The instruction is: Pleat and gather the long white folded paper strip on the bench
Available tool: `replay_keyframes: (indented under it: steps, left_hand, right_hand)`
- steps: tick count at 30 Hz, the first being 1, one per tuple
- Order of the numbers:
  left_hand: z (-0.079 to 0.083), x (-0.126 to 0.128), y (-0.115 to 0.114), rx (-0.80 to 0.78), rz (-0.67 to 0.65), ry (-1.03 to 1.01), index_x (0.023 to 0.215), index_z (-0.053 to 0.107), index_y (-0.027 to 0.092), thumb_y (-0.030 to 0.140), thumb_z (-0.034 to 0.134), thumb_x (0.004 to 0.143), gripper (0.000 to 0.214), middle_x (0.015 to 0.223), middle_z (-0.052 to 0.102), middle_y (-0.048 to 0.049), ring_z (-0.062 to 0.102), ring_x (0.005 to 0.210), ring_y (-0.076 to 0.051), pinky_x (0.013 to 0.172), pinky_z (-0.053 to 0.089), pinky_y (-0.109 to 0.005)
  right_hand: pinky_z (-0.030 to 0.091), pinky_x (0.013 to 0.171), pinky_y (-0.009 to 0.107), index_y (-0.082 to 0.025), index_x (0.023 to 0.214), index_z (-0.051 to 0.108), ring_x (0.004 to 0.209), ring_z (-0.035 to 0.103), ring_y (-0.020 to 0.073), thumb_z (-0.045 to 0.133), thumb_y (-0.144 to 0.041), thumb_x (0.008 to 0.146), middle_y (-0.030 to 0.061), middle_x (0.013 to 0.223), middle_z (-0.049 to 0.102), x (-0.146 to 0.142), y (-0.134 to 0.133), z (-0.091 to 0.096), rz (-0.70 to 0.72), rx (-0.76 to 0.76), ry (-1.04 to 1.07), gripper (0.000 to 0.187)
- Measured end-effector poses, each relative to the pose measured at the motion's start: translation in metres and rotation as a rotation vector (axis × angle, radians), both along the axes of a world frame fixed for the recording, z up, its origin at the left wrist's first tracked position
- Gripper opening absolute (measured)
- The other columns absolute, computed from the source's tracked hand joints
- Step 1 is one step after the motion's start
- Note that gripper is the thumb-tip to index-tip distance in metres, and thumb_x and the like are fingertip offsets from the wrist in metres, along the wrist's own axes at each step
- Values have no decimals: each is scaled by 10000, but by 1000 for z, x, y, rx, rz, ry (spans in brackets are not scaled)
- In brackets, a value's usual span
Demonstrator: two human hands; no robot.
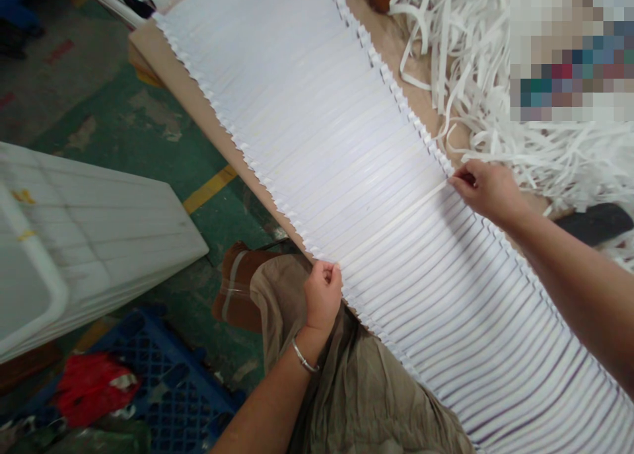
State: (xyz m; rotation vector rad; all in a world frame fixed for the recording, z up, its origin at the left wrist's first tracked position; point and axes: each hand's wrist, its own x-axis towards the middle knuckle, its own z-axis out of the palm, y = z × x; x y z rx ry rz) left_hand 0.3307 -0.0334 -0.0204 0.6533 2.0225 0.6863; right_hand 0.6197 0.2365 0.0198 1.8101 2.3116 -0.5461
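A long row of overlapping white sheets (317,130) runs diagonally over a brown work surface, with ragged, stepped edges on both sides. Across the row lies a narrow white strip (396,221), stretched straight between my hands. At its near end, by the lower-left edge of the row, my left hand (324,292) is closed in a pinch. The thumb and fingers of my right hand (485,184) pinch the far end at the opposite edge. Below the strip, the sheets show wavy dark gaps between them; above it they lie flatter.
A tangled heap of white strips (475,64) lies beyond the row, near a black object (594,224). To the left are stacked white crates or bins (99,223), a blue plastic pallet (173,375) and red material (96,386). A brown seat (242,279) is beside my lap.
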Motion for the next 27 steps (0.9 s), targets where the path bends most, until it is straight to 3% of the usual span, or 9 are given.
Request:
replay_keyframes:
  steps: [5,19,27]
  left_hand:
    - [-1,-1,-2,1,-18,14,804,568,211,410,560,894,219,646,649,8,610,562,-142,530,417,-223]
    - [1,-2,2,-28,-22,38,785,561,219,433,579,879,235,601,636,7,611,523,-154,494,418,-226]
    - [4,-1,4,-15,49,-30,882,516,231,455,613,848,247,572,610,44,567,453,-144,470,411,-226]
  right_hand:
    - [401,697,321,-167,934,692,732,603,210,616,-373,903,95,862,727,-1,2,-16,11,22,-7,221]
    - [400,676,310,-166,903,682,711,609,198,600,-337,899,72,786,701,-4,7,-25,27,-47,-11,190]
    - [331,636,308,-164,930,678,714,592,210,581,-376,927,83,805,698,-8,0,-23,16,21,-105,233]
